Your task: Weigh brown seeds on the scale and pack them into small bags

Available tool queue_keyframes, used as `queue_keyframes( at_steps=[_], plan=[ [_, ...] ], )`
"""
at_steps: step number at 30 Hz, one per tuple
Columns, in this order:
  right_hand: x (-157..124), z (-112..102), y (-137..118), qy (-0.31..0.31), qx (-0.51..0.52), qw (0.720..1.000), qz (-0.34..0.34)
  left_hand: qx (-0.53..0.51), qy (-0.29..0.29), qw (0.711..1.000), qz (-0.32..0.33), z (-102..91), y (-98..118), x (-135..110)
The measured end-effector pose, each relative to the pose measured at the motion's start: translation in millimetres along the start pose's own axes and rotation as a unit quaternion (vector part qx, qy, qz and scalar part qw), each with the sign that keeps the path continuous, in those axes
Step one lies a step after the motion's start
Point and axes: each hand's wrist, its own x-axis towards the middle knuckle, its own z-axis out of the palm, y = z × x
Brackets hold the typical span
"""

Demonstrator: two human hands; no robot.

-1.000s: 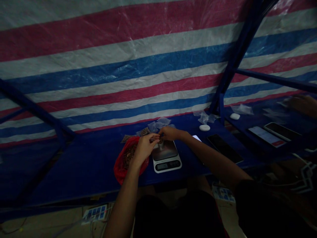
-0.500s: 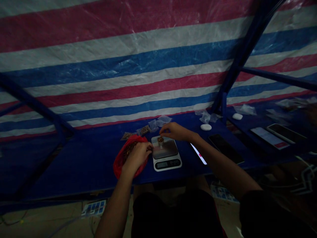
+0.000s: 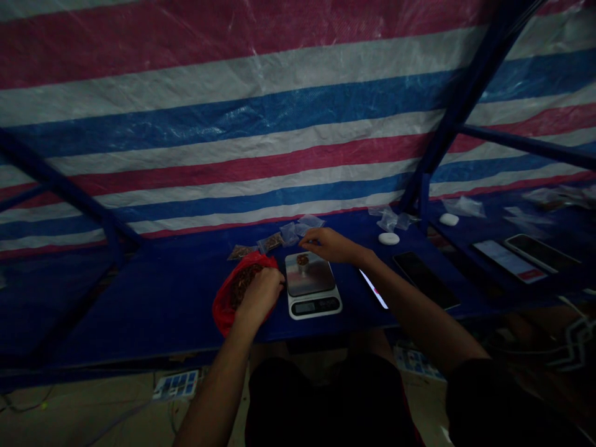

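Observation:
A small digital scale [image 3: 313, 290] stands on the blue table, with a little heap of brown bits [image 3: 302, 259] on its steel pan. To its left lies a red plastic bag [image 3: 224, 304] of the same brown bits. My left hand [image 3: 259, 294] rests over the bag's mouth, fingers curled; what they hold is hidden. My right hand [image 3: 326, 244] hovers just behind the scale's far edge, its fingers pinched together near the small clear bags [image 3: 292, 232].
Filled small bags [image 3: 242, 251] lie behind the red bag. A lit phone [image 3: 374, 288] and a dark phone [image 3: 424, 280] lie right of the scale. A white case [image 3: 388, 238] sits further back. More phones [image 3: 507, 261] lie on the right table. A striped tarp [image 3: 233, 124] hangs behind.
My left hand left the scale pan and dropped onto the red bag. My right hand lifted off the pan and drew back behind the scale.

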Motion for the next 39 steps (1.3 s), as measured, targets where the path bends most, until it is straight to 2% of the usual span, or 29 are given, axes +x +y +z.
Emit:
queue_keyframes(
  at_steps=[5, 17, 22, 25, 31, 35, 39],
  plan=[
    [-4.9, 2.7, 5.1, -0.023, 0.034, 0.999, 0.022, 0.033, 0.001, 0.999, -0.008, 3.0, 7.0, 0.1],
    [-12.6, 0.9, -0.6, -0.029, 0.077, 0.996, 0.023, 0.054, 0.013, 0.998, 0.015, 9.4, 3.2, -4.6],
    [-18.2, -3.6, 1.0, -0.003, 0.082, 0.996, 0.038, 0.027, 0.017, 0.999, 0.009, -0.3, -3.0, -7.9],
    [-22.4, -8.0, 1.4, 0.005, 0.092, 0.995, 0.047, -0.021, 0.054, 0.998, 0.007, -15.2, -4.1, -8.5],
    [-26.6, -10.1, -0.4, 0.01, 0.096, 0.994, 0.061, -0.042, 0.119, 0.99, 0.057, -47.6, 20.6, 7.1],
    [-28.2, -7.5, -0.2, 0.002, 0.091, 0.995, 0.043, -0.039, 0.115, 0.988, 0.091, -46.0, 36.1, 26.5],
    [-31.9, -7.4, 1.1, 0.001, 0.092, 0.995, 0.04, -0.066, 0.097, 0.988, 0.097, -37.1, 38.5, 36.1]
  ],
)
